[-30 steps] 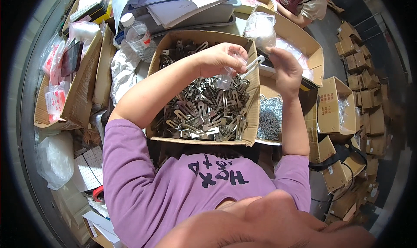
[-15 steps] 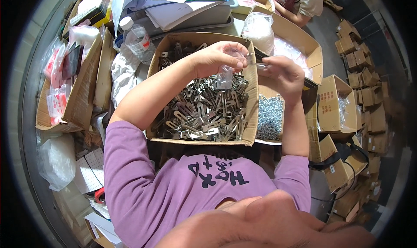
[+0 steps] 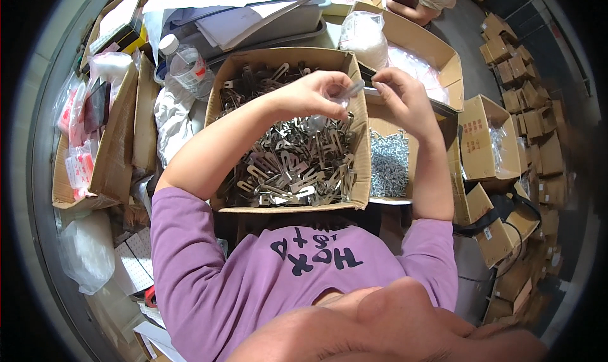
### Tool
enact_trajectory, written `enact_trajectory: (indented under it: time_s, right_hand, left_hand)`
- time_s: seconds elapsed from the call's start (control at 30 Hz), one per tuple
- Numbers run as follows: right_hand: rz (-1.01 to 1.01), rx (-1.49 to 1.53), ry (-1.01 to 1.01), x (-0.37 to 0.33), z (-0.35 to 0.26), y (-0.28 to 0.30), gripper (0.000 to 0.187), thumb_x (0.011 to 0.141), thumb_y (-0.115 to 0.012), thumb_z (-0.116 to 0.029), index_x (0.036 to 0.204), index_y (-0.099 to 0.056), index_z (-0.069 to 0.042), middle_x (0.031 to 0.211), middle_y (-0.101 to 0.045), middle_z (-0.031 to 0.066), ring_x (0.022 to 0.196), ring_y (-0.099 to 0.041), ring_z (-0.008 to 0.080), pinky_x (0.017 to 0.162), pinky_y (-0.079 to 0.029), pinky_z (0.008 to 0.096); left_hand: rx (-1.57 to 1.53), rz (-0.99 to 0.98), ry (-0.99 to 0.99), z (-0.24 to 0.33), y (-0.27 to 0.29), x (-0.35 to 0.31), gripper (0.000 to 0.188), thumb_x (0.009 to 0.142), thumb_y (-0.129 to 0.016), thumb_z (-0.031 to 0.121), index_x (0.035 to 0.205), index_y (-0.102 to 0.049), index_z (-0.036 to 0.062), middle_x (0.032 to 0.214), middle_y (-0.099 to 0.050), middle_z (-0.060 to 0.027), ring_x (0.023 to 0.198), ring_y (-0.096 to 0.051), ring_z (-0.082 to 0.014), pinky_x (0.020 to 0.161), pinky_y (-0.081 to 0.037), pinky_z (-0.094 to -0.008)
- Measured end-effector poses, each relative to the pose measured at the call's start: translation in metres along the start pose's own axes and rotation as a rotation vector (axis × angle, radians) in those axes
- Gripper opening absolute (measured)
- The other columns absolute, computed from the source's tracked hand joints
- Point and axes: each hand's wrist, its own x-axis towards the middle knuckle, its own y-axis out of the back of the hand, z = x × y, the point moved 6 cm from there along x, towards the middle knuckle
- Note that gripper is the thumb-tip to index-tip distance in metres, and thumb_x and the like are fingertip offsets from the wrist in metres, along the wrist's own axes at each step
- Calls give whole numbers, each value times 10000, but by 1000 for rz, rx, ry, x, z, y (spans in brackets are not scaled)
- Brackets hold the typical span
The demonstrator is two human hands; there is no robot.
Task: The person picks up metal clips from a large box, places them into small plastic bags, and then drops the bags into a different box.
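Observation:
My left hand (image 3: 313,96) is closed around a small clear plastic bag (image 3: 347,93), above a cardboard box (image 3: 360,146) full of flat metal hair clips (image 3: 297,159). Part of the bag hangs below the palm, and its other end points toward my right hand (image 3: 408,102). That hand is raised over the right side of the box, its thumb and fingertips close together near the bag's end. Whatever they pinch, if anything, is too small to make out. Below it, small silvery metal pieces (image 3: 389,164) lie heaped in a shallow carton.
A plastic bottle (image 3: 189,67) and crumpled white cloth or plastic (image 3: 172,118) are at the left. Papers (image 3: 240,23) rest on a grey bin at the back. A bag of white material (image 3: 364,42) stands back right. Cartons (image 3: 484,140) line the right; another person (image 3: 418,1) is beyond.
The clear bag has turned in my left hand, its end now pointing up toward the right. My right hand has lifted slightly, and its fingers have come into clearer view.

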Motion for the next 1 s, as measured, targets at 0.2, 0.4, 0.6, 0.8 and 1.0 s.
enact_trajectory:
  time_s: [0.2, 0.4, 0.6, 0.8, 1.0]
  right_hand:
    - [-503, -609, -263, -28, 68, -38, 195, 766, -595, -126, 929, -697, -98, 875, -665, 166, 821, -646, 319, 792, -515, 402]
    - [-402, -644, -142, -37, 92, -57, 153, 728, -600, -76, 852, -689, -81, 812, -651, 182, 795, -641, 329, 753, -517, 418]
    - [-272, -382, -224, -26, 83, -26, 160, 757, -674, -151, 886, -694, -57, 833, -671, 146, 778, -657, 281, 727, -511, 363]
    - [-242, -205, -279, -11, 48, 4, 136, 786, -650, -75, 889, -674, 10, 735, -657, 80, 689, -604, 122, 657, -479, 268]
    - [-264, -290, -234, -6, 32, 13, 112, 771, -649, -31, 874, -665, 8, 744, -657, 82, 692, -607, 143, 662, -472, 278]
  left_hand:
    - [-190, 98, -189, 21, 5, -3, 460, 721, -765, 80, 1073, -470, 75, 938, -554, -17, 898, -546, -102, 838, -466, -274]
    - [-177, 108, -305, 23, 9, -2, 422, 727, -757, 70, 1036, -470, 83, 941, -559, -22, 897, -547, -99, 788, -468, -258]
    - [-153, 127, -349, 24, 9, -3, 426, 729, -754, 71, 1041, -464, 84, 940, -550, -27, 895, -543, -104, 791, -461, -258]
    - [-135, 110, -272, 18, 5, 0, 433, 724, -757, 69, 1044, -464, 78, 925, -529, -15, 895, -529, -101, 785, -458, -259]
    - [-82, 96, -243, 8, 2, 3, 429, 716, -771, 89, 1030, -479, 65, 912, -519, -6, 893, -512, -93, 782, -455, -252]
